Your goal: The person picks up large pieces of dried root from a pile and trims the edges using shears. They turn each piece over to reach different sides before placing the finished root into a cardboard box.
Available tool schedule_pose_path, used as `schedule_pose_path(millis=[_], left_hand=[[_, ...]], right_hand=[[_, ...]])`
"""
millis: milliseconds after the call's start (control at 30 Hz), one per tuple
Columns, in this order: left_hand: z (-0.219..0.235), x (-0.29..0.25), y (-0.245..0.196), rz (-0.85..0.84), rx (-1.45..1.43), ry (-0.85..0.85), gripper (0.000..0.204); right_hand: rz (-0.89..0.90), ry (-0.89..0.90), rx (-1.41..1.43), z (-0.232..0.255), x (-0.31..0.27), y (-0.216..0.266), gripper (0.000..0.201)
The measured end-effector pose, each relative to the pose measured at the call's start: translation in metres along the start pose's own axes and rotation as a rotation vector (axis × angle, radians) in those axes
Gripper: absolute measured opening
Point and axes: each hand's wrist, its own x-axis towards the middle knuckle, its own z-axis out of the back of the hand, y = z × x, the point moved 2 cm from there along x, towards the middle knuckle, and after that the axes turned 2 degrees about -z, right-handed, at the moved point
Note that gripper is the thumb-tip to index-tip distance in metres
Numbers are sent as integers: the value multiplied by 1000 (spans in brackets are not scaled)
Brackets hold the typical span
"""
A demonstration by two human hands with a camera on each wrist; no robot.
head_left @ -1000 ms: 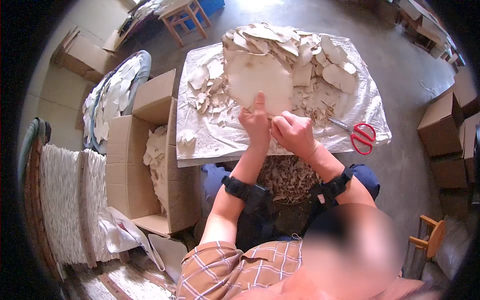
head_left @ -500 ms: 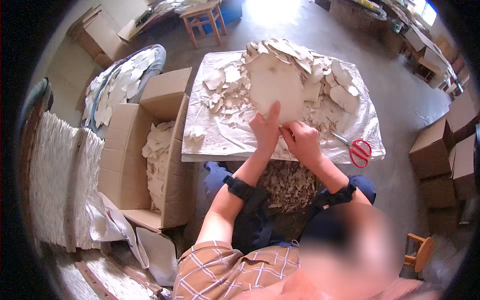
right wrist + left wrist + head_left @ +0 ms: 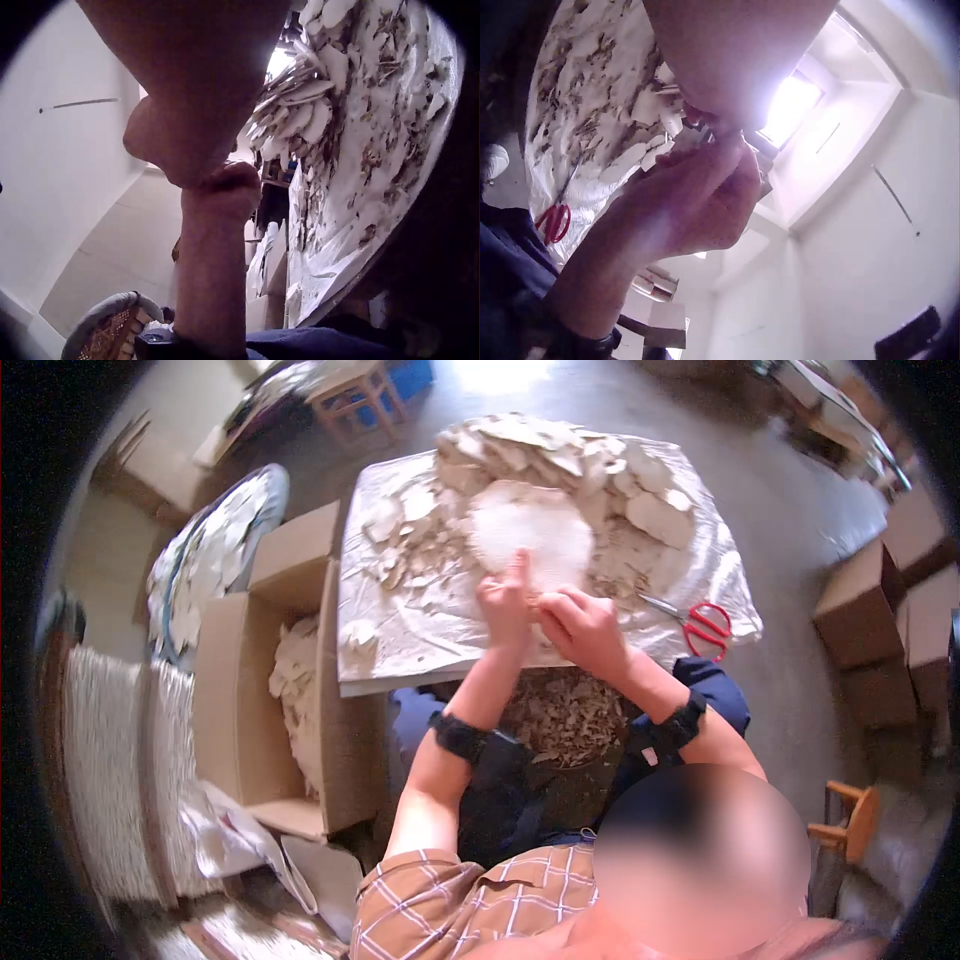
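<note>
In the head view, the pale round sheet [image 3: 530,525] is blurred, its lower edge partly hidden by the left hand [image 3: 506,605] and right hand [image 3: 583,622]; their exact contact is too small to tell. A cardboard box [image 3: 350,740] partly hides its pale pieces [image 3: 297,670]. The top edge crops the wooden stool [image 3: 353,402].
</note>
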Motion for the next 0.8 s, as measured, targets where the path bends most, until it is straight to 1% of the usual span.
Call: schedule_pose_path(millis=[33,67,133,167,200,233,267,300,333,400,433,467,500,567,600,633,667,733,767,800], left_hand=[[1,3,7,-74,-23,-4,19],[1,6,12,-147,-52,-20,18],[2,13,2,46,-372,-69,15],[9,12,-5,131,-434,-41,18],[11,10,-14,130,-432,-46,18],[14,9,-21,170,-473,-62,20],[21,10,-25,204,-516,-86,21],[22,14,-24,193,-501,-171,24],[25,16,-25,175,-498,-197,24],[28,17,-25,160,-571,-187,25],[27,16,-29,141,-580,-210,29],[27,16,-31,137,-580,-223,29],[27,16,-31,119,-609,-196,29],[30,17,-28,102,-633,-106,33],[29,18,-26,101,-635,-107,33],[28,21,-26,64,-622,-163,34],[28,24,-26,26,-607,-222,35],[33,26,-26,-3,-555,-239,36],[35,27,-25,-21,-500,-248,36],[36,26,-28,-22,-494,-257,36]], right_hand=[[-85,39,105,4,2,-5,6],[-100,33,74,14,-1,-17,6],[-220,245,-122,25,-7,-47,12],[-391,436,-261,42,-12,-65,18],[-466,465,-362,59,-21,-80,15],[-588,612,-489,74,-30,-97,13],[-665,739,-587,88,-42,-112,16],[-753,802,-630,97,-57,-129,18],[-840,861,-671,100,-72,-144,21],[-860,791,-715,103,-95,-153,25],[-843,794,-709,101,-107,-161,25],[-743,708,-779,100,-119,-168,27],[-647,620,-845,99,-121,-164,30],[-612,602,-836,101,-123,-163,31],[-579,580,-830,103,-118,-158,32],[-628,567,-824,103,-112,-156,31],[-620,565,-821,104,-107,-152,31],[-749,595,-740,105,-88,-131,36],[-694,543,-644,103,-86,-125,32],[-690,549,-634,100,-81,-115,32]])
